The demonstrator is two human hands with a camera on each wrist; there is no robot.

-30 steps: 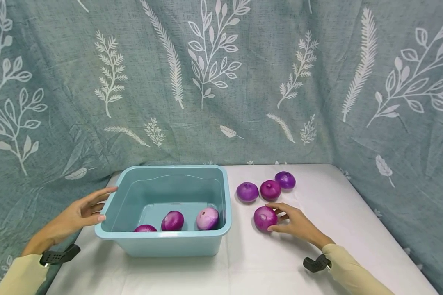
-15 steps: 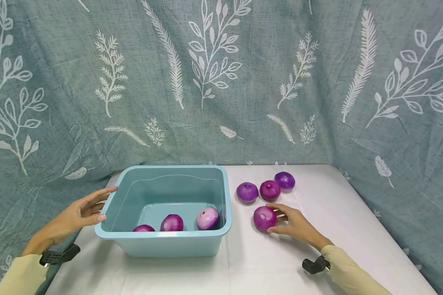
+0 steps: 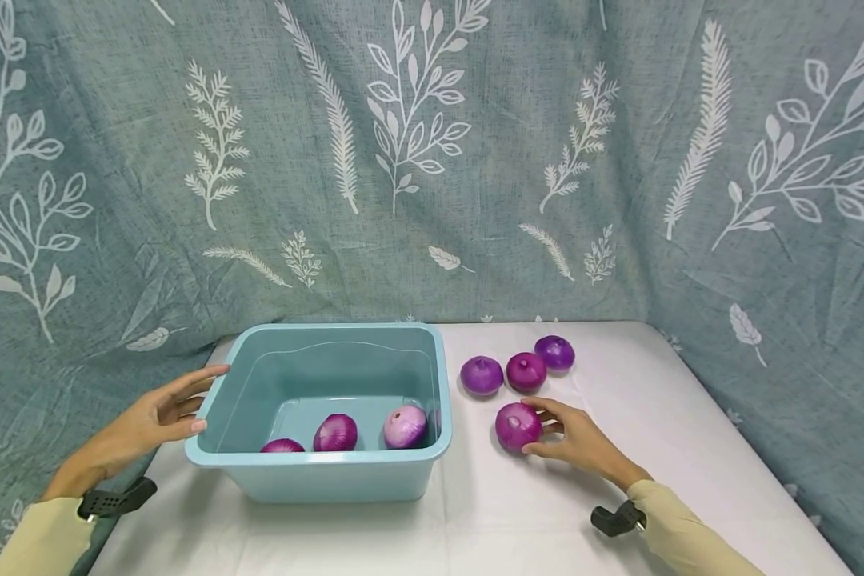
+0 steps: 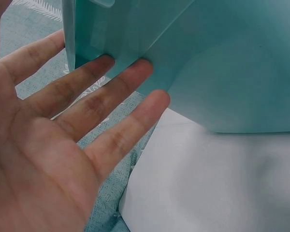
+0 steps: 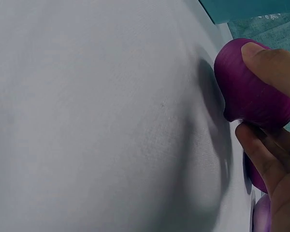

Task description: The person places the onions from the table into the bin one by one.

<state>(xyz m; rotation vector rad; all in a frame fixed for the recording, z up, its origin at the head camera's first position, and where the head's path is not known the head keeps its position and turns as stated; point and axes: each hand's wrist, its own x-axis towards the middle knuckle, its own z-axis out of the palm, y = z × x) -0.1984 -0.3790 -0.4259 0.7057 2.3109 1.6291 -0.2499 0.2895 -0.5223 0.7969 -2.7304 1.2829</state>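
In the head view, my right hand (image 3: 579, 436) holds a red onion (image 3: 518, 427) close over the white tabletop, right of a teal plastic bin (image 3: 317, 459). The right wrist view shows my thumb (image 5: 268, 65) on one side of this onion (image 5: 237, 79) and fingers at its other side. My left hand (image 3: 158, 416) is at the bin's left rim, fingers spread and nearly straight; in the left wrist view the fingertips (image 4: 157, 101) lie against the outer wall of the bin (image 4: 232, 82). Inside the bin sit a pale-sided onion (image 3: 406, 426), a darker onion (image 3: 335, 433) and a partly hidden onion (image 3: 282, 446).
Behind my right hand, three more onions lie on the white-covered table (image 3: 360, 544): a left one (image 3: 482, 375), a middle one (image 3: 526, 371) and a rear one (image 3: 555, 353). A patterned green curtain (image 3: 475, 264) hangs around the back and sides.
The darker onion in the bin has rocked slightly. My right hand keeps its hold on the red onion with barely any shift, and my left hand stays at the bin's rim.
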